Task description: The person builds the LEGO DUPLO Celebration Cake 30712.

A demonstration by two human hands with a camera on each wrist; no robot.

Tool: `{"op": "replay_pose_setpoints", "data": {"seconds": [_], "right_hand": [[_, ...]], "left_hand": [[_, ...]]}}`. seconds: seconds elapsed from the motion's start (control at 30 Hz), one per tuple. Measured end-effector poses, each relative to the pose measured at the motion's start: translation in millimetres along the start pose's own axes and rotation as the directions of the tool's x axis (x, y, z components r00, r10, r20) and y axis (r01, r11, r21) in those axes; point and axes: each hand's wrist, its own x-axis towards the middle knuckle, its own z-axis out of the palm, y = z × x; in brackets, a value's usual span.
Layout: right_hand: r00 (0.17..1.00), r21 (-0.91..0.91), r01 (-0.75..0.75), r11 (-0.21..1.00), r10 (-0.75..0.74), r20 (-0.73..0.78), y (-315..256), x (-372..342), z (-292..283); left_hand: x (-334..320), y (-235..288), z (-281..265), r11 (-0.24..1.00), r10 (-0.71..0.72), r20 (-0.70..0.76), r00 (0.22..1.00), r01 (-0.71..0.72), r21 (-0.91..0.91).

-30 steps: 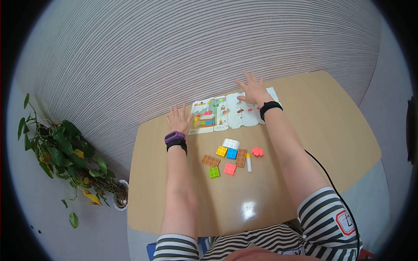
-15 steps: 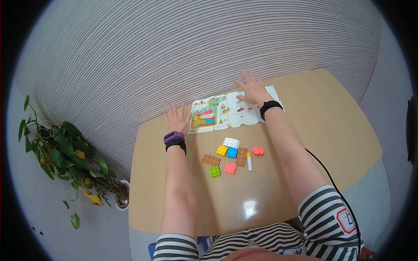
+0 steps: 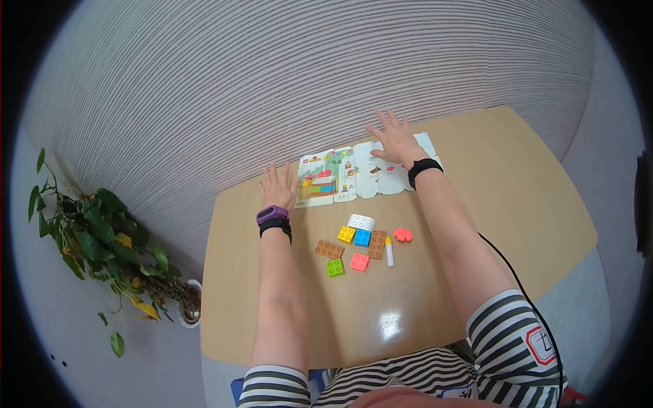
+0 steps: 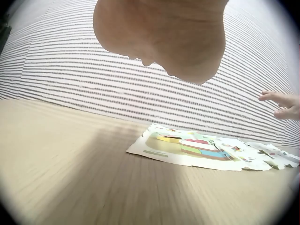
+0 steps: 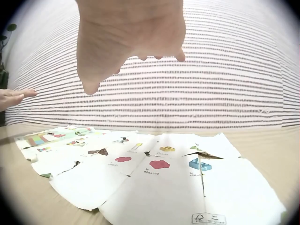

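Note:
My left hand (image 3: 277, 186) is held over the table just left of a worn, unfolded instruction sheet (image 3: 345, 188), fingers spread and nothing in it. My right hand (image 3: 397, 143) hovers above the sheet's right part, its fingers straight and apart. In the right wrist view, printed pictures of bricks show on the torn sheet (image 5: 140, 192) below the palm. Nearer the body lie toy bricks: white (image 3: 360, 222), yellow (image 3: 346, 234), blue (image 3: 362, 237), pink (image 3: 360, 262), green (image 3: 335, 267) and two brown ones (image 3: 330, 249). Beside them are a white candle piece with yellow tip (image 3: 389, 251) and a coral-red scalloped piece (image 3: 403, 234).
The wooden table (image 3: 530, 204) has rounded corners and meets a ribbed wall (image 3: 326, 75) at the back. A potted plant (image 3: 102, 231) stands off the left side. A black cable (image 3: 507, 262) runs along the right arm.
Both hands hold nearly the same pose over the table. The view has shifted slightly; the bricks and the sheet lie as before.

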Motion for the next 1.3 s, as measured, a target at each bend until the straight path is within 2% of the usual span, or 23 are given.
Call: {"op": "replay_pose_setpoints", "data": {"seconds": [1.3], "right_hand": [[0.999,-0.004,0.023,1.000,-0.023,-0.025,2.9,-3.8,5.5]], "left_hand": [[-4.2,3.5,-2.3,1.000,-0.022,0.046,0.999,0.022,0.000]]}}
